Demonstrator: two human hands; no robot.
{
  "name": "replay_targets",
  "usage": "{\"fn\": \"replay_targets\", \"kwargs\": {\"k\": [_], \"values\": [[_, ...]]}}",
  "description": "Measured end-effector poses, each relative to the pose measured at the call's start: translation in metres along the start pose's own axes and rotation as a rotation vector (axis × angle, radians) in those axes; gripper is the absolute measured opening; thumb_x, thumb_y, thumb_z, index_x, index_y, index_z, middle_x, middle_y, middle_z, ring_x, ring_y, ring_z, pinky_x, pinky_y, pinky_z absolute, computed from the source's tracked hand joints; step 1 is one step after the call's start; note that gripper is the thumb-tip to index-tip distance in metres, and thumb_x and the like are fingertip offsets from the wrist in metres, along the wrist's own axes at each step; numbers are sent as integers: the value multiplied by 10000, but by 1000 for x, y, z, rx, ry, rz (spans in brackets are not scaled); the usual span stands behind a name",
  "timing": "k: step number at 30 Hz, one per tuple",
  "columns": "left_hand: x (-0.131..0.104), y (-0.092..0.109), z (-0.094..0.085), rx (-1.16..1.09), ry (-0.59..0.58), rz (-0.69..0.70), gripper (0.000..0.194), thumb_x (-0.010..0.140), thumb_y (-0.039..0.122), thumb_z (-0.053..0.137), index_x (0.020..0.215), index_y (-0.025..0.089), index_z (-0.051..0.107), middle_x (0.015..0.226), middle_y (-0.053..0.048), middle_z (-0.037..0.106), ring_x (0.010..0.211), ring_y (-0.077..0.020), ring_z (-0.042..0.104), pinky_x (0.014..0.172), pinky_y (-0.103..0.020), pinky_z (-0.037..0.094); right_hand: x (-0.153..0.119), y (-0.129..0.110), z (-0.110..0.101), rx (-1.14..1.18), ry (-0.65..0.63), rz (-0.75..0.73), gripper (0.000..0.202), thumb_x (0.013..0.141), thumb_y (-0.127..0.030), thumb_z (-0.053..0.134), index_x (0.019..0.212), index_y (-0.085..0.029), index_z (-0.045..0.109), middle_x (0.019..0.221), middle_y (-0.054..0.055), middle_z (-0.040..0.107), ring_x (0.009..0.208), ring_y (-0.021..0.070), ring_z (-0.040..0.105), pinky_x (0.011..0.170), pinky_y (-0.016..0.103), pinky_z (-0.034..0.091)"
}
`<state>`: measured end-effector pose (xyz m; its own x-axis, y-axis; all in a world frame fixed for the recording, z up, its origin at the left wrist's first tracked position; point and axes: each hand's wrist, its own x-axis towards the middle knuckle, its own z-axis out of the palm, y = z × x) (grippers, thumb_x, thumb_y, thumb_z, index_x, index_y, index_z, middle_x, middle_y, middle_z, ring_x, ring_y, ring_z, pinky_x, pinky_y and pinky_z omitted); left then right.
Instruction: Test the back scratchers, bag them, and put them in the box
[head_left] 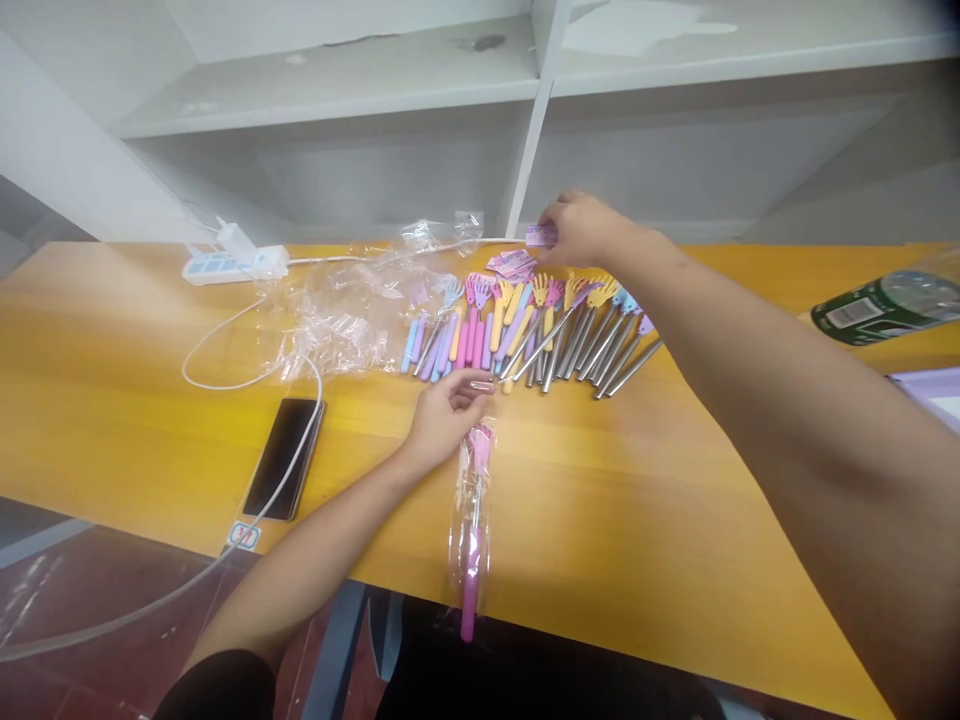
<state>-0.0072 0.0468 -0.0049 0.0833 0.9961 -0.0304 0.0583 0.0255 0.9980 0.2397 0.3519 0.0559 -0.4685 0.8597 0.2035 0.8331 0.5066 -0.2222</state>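
Observation:
My left hand is closed, with thumb and fingers curled at the upper end of a clear plastic sleeve. Inside this sleeve lies a pink back scratcher, its claw head toward my hand and its handle over the table's front edge. My right hand pinches a small purple printed card near the table's back edge. Just below that hand is a pile of similar cards. Between my hands spreads a row of back scratchers with pink, yellow, blue and purple heads and handles, several showing bare metal rods.
Crumpled clear plastic sleeves lie left of the row. A white cable runs from the power strip past a phone. At right are a green-labelled bottle and a purple-edged box. Shelving stands behind.

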Motion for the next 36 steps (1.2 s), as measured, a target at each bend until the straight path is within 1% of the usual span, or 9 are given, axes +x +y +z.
{"fn": "replay_targets", "kwargs": {"k": [2,5,7,9,13,16,24,30,36], "values": [[0,0,0,7,1,11,362,873,133,705,1230,179,743,1121,-94,803,1015,-188,759,878,-283,607,-31,-21,-19,159,88,29,413,812,-286,842,1129,-64,698,1054,186,664,1161,317,597,1034,451,485],[1,-2,1,15,-2,35,348,874,128,696,1214,180,752,1119,-92,808,1015,-187,764,876,-283,609,-97,-60,-30,640,198,159,285,852,-296,764,1078,-158,660,979,116,670,922,237,631,819,396,545],[1,-5,2,24,-7,55,337,875,126,692,1199,184,763,1122,-89,812,1024,-188,768,891,-288,609,-148,-86,-23,945,186,271,210,859,-360,733,909,-197,611,825,57,616,734,180,571,660,340,503],[1,-7,4,43,-15,69,331,875,124,691,1191,185,771,1117,-88,816,1024,-189,771,904,-294,607,-196,-110,-9,1173,89,372,307,814,-418,791,847,-202,575,735,15,575,647,143,520,598,299,461],[1,-7,6,82,-41,73,336,871,149,719,1203,180,769,1133,-93,816,1022,-193,771,908,-303,602,-259,-144,21,1377,-62,433,566,745,-508,900,1135,-216,612,789,-5,649,653,142,569,577,266,457],[2,-5,7,82,-58,77,313,888,249,766,1190,169,775,1182,-106,807,1049,-205,762,940,-325,593,-275,-152,31,1435,-9,412,714,767,-508,906,1336,-265,549,875,-10,675,747,160,641,652,277,512],[4,0,4,-21,-42,-9,370,879,449,806,1088,143,805,967,-96,820,860,-189,749,783,-306,592,-280,-148,36,1435,42,350,546,867,-624,800,1206,-268,563,877,-7,677,779,183,669,783,345,559],[2,5,5,4,-30,8,320,857,414,811,1047,157,804,928,-81,815,871,-201,766,763,-300,603,-284,-148,33,1261,107,325,452,898,-617,770,1143,-274,604,995,42,701,925,238,706,885,403,580],[0,10,6,35,-35,25,277,864,381,792,1029,158,800,948,-80,819,897,-210,777,777,-304,613,-283,-151,32,1333,68,291,406,903,-612,783,1000,-261,604,978,58,731,926,247,710,941,457,580]]}}
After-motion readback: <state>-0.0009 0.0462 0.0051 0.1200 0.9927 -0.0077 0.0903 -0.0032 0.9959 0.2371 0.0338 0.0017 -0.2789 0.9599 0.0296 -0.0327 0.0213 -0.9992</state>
